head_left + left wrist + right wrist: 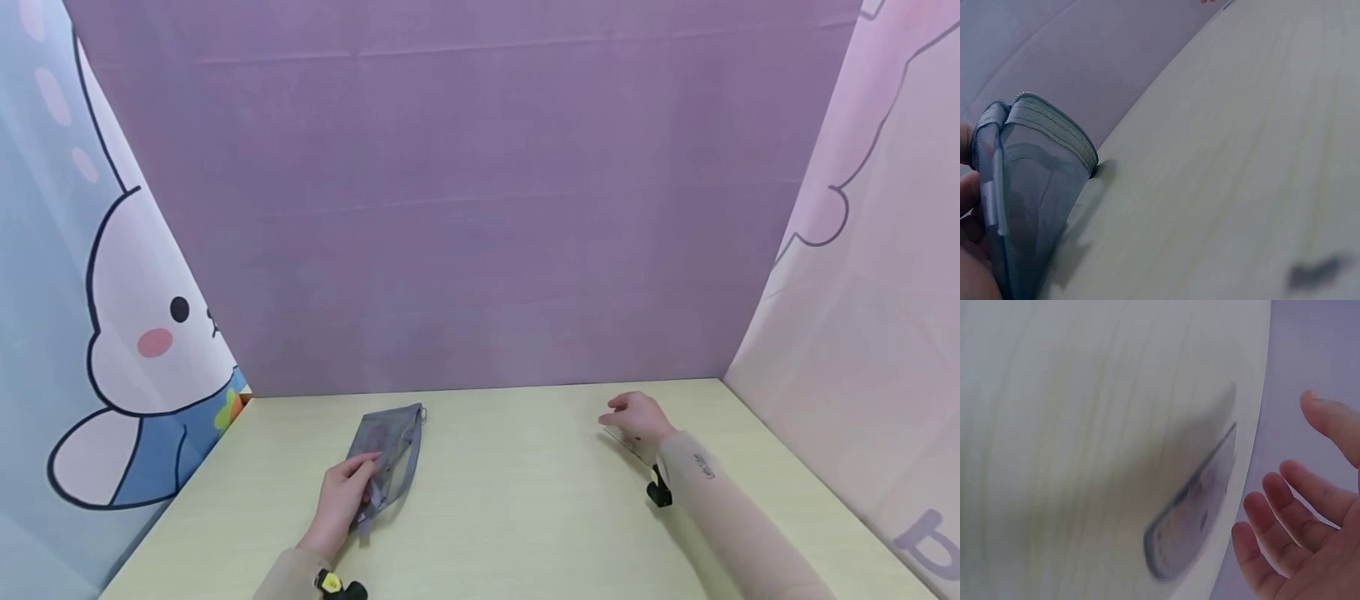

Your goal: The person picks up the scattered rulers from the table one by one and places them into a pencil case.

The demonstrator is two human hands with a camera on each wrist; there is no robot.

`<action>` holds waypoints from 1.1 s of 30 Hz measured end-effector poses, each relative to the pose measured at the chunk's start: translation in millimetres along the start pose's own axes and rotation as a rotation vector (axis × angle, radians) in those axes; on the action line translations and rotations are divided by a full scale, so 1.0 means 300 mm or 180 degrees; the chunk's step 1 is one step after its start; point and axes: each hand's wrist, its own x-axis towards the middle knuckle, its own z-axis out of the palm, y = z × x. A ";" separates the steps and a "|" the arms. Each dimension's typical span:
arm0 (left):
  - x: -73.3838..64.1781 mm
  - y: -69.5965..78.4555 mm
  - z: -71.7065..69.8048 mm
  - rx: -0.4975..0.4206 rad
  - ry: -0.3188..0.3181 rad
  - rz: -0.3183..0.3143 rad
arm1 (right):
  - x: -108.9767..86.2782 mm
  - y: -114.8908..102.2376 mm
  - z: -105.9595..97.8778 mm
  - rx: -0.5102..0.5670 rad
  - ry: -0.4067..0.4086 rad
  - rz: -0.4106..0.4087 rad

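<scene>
A greyish-purple mesh zip pouch point(386, 446) is at the left of the table, and in the left wrist view the see-through pouch point(1041, 187) stands with its zipped edge upward. My left hand point(343, 498) pinches its near left side between thumb and fingers. Over at the right, my right hand point(637, 417) hovers with fingers loosely spread and nothing between them. Below it is a thin flat piece with rounded corners, a dark edge and a pale patterned face point(1191, 519), largely covered by the hand in the head view.
The pale wood-grain table point(517, 492) reaches back to a purple cloth panel point(480, 208). A blue cloth with a cartoon rabbit point(157, 333) hangs along the left, and a pale pink printed cloth point(870, 350) along the right.
</scene>
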 end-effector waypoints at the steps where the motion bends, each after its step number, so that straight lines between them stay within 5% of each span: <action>1: 0.000 0.000 0.000 -0.0002 -0.0004 0.0007 | -0.002 0.008 -0.008 -0.0028 -0.0023 -0.0005; 14: 0.002 -0.006 -0.004 0.0005 0.0037 0.0051 | -0.035 0.072 -0.042 -0.0458 -0.0292 -0.0030; 23: 0.001 -0.003 -0.004 0.0021 0.0037 0.0010 | -0.057 0.053 -0.054 -0.0627 -0.0296 0.0068; 33: 0.005 -0.008 0.003 0.0024 0.0028 -0.0018 | -0.081 0.009 -0.049 -0.0984 -0.0291 -0.0139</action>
